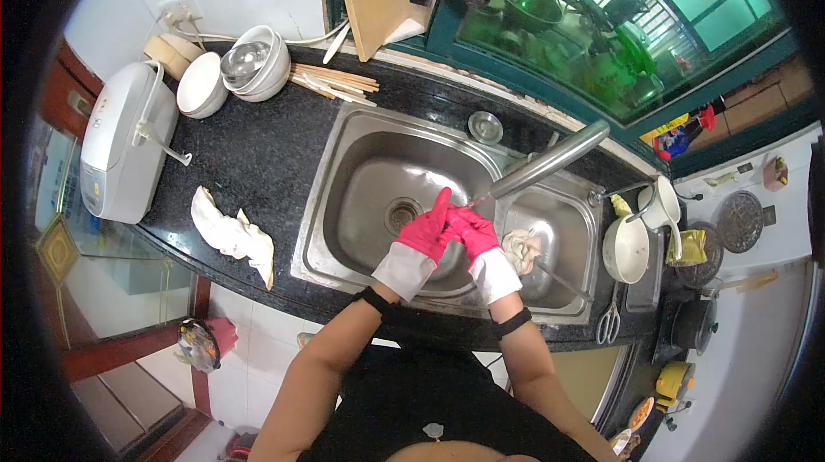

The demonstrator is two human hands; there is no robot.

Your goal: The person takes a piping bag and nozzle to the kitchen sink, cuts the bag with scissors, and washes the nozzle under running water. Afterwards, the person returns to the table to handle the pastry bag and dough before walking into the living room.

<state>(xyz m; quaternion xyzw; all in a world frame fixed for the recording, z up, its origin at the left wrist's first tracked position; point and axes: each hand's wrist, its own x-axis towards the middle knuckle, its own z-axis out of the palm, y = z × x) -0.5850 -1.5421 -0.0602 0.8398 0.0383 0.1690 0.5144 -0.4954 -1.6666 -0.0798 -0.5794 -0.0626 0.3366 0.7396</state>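
Note:
My left hand (424,235), in a pink rubber glove with a white cuff, is over the large sink basin (352,178). One of its fingers points up, while the others curl in against my right hand (473,232). That hand wears a matching glove and is closed against the left one, just below the spout of the metal faucet (550,161). Whatever may lie between the gloves is hidden. Beside my right cuff, a crumpled pale cloth (521,250) hangs over the divider into the smaller basin (559,226).
Left on the black counter are a white cloth (232,234), a rice cooker (120,144), white bowls (202,88) and chopsticks (344,79). A small glass dish (485,127) sits behind the sink. To the right are a white pan (626,251) and scissors (608,324).

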